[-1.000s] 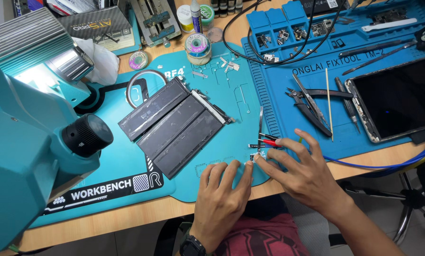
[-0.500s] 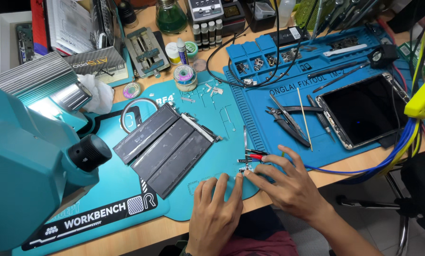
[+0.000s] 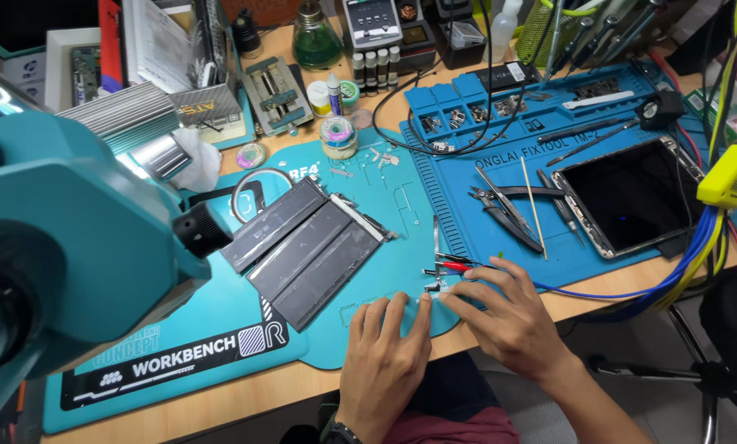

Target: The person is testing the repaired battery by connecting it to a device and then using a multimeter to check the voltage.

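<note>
A wooden workbench [image 3: 245, 395] carries a teal mat [image 3: 220, 329]; right of it stands a swivel chair base [image 3: 697, 378].

A tiny silver metal part [image 3: 432, 287] lies flat on the teal mat, low in the middle of the frame, with red and black clips [image 3: 455, 264] touching it.

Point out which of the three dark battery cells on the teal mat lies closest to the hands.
The lowest, rightmost cell of the three: its near end lies just left of the left hand. The other two lie further up-left, toward the microscope.
</note>
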